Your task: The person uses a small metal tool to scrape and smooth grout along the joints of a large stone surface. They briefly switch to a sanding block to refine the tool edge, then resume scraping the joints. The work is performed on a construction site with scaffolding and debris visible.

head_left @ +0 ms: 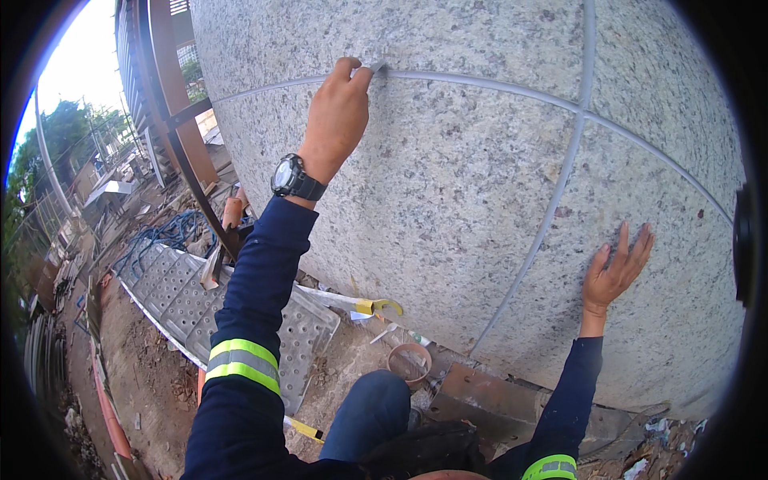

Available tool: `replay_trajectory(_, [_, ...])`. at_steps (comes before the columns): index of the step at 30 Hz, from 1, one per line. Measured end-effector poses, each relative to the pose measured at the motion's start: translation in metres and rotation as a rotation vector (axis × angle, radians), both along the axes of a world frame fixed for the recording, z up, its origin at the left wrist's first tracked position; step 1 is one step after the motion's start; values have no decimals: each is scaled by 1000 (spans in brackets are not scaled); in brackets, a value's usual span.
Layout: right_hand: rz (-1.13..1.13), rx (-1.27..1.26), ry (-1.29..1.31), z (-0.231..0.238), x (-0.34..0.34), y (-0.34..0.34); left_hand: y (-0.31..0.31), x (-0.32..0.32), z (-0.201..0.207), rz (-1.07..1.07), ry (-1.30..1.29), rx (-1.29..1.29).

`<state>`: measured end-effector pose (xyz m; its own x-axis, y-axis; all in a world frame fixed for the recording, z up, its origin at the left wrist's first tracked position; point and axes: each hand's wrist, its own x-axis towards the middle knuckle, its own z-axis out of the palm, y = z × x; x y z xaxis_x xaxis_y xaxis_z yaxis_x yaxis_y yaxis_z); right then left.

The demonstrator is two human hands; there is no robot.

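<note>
Up on the speckled grey stone wall [456, 184], my left hand [336, 116] pinches a small, thin grey blade-like piece [378, 66]. Its tip touches the horizontal grey joint line [480, 82] between the stone panels; my fingers hide the rest of it. That joint meets a vertical joint [560, 184] to the right. Lower on the right, my right hand [614, 272] rests against the panel with its fingers stretched out, holding nothing. A black watch [296, 178] is on my left wrist.
Perforated metal planks [180, 300] lie at the lower left, with blue rope [172, 232] beyond them. A yellow-ended hooked bar [364, 306] and a round tub [409, 362] sit by the wall's foot. A dark metal post [188, 176] rises at left.
</note>
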<state>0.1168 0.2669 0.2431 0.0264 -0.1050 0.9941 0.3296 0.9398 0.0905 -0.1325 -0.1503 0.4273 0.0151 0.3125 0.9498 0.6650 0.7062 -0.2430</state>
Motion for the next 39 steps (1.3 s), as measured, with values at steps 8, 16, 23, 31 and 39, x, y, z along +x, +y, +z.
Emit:
replay_trajectory(8, [-10, 1, -3, 0, 3, 2, 4, 11, 0, 4, -157, -77])
replay_trajectory(16, [5, 1, -7, 0, 3, 1, 17, 1, -9, 16, -48, -4])
replay_trajectory(23, [9, 15, -4, 0, 2, 3, 36, -4, -16, 70, -35, 85])
replay_trajectory(31, [6, 7, -4, 0, 4, 1, 33, -5, -13, 53, 4, 73])
replay_trajectory(39, [13, 0, -6, 0, 3, 0, 36, -8, -14, 29, 11, 83])
